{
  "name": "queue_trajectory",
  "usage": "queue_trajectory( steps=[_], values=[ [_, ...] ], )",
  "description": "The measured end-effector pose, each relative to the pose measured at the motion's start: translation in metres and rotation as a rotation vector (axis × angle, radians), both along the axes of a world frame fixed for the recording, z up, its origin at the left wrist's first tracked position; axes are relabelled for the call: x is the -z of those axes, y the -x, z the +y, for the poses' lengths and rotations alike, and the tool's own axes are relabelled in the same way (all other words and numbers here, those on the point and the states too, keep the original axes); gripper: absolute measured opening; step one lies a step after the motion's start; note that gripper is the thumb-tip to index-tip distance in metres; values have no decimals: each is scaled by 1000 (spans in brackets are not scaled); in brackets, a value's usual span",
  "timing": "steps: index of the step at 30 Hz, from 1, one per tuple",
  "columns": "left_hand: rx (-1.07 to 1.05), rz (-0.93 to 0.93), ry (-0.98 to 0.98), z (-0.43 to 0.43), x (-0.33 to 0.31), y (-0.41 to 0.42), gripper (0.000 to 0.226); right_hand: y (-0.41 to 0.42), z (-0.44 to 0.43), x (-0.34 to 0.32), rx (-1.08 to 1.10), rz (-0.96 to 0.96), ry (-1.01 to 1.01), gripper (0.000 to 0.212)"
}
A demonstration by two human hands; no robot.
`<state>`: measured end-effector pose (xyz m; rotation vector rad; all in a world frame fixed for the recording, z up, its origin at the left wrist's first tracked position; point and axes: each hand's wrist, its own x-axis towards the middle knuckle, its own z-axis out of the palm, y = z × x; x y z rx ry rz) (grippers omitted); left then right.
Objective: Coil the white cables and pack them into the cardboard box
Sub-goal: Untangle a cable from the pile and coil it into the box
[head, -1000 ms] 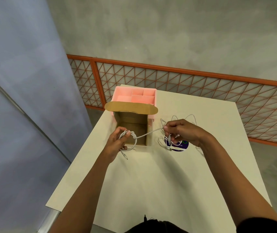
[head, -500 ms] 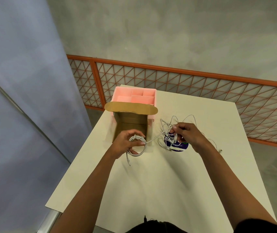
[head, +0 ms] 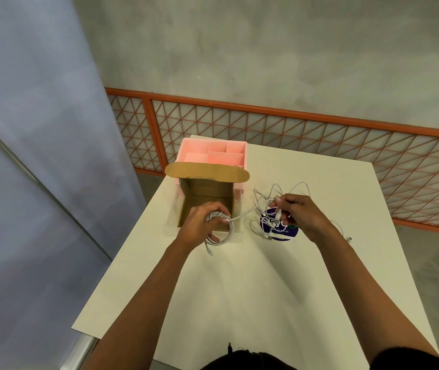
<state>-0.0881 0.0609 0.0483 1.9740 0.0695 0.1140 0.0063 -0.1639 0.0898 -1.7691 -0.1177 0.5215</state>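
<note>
Left hand [head: 202, 222] grips a coiled cable [head: 219, 228] by the cardboard box [head: 205, 194]. Right hand [head: 297, 214] pinches its loose end.

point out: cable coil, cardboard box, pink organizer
cable coil [head: 223, 231], head view, right-hand arc of the loops.
cardboard box [head: 207, 193], head view, inner back wall.
pink organizer [head: 226, 157], head view, middle compartment floor.

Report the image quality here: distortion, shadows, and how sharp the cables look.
Head view: wide-angle lens bends the orange railing and stretches the forearms; soft diffuse light, with faint arm shadows on the white table; no glare; the coiled cable in the left hand reads clearly, while the loose cables by the right hand blur into thin tangled lines.
</note>
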Motion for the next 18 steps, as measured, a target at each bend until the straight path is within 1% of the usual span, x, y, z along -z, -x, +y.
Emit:
queue_trajectory(
  steps=[7, 11, 18],
  values=[
    [-50, -93, -63, -9, -4, -2, 5, -2, -2, 13, 29, 67, -47, 19],
    [-68, -121, -32, -12, -5, -4, 2, 6, 5, 24, 41, 90, -105, 15],
    [-82, -152, 38, -22, -12, -7, 10, 25, 34, 33, 95, 173, -112, 12]
  ],
)
